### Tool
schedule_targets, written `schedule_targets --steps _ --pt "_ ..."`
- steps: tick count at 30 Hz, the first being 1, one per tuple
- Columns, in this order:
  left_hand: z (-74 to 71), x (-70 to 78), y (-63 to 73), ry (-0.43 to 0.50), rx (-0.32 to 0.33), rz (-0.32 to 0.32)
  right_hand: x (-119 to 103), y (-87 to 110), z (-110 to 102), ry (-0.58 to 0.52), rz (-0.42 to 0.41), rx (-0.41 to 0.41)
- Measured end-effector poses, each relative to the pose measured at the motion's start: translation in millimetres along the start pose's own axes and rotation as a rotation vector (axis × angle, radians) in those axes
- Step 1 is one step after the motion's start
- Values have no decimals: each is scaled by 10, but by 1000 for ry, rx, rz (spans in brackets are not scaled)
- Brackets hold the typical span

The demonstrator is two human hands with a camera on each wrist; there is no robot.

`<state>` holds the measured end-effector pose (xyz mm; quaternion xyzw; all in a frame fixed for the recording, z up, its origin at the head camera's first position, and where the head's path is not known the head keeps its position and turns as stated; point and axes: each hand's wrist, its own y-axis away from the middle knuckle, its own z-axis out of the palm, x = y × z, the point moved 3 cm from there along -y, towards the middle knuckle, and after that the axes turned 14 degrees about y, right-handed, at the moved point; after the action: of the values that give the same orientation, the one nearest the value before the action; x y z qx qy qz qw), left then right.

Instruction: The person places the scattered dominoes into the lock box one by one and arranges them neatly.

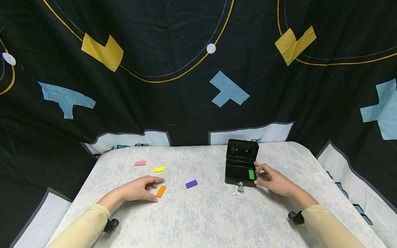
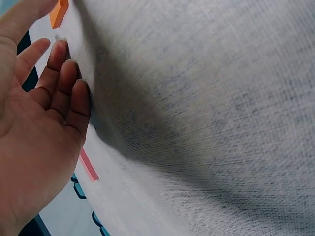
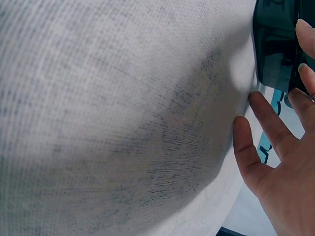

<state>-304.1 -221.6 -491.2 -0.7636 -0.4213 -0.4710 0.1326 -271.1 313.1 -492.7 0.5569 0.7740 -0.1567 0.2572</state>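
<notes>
My left hand (image 1: pixel 141 188) reaches over the table, its thumb and index finger spread on either side of a small orange block (image 1: pixel 161 191). In the left wrist view the block's orange edge (image 2: pixel 59 14) shows just beyond the thumb, and the other fingers are loosely bent. At the right stands a black metal cash box (image 1: pixel 229 172) with its lid (image 1: pixel 242 150) raised. A green block (image 1: pixel 251 174) lies inside, by the right wall. My right hand (image 1: pixel 276 181) rests its thumb and fingertips along the box's right side, with the other fingers spread.
Keys (image 1: pixel 236 192) hang from the lock (image 1: pixel 240 185) at the box's front. A purple block (image 1: pixel 191 184) lies between left hand and box. Yellow (image 1: pixel 159 169) and pink (image 1: pixel 140 163) blocks lie behind the left hand. A black curtain (image 1: pixel 186 113) hangs behind the table (image 1: pixel 198 220).
</notes>
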Motion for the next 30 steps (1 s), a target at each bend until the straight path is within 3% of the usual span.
schedule_targets --steps 22,30 --pt "22 -32 19 26 10 94 8 -18 8 23 8 -10" --pt "28 -33 17 27 9 80 35 -22 24 14 20 -10"
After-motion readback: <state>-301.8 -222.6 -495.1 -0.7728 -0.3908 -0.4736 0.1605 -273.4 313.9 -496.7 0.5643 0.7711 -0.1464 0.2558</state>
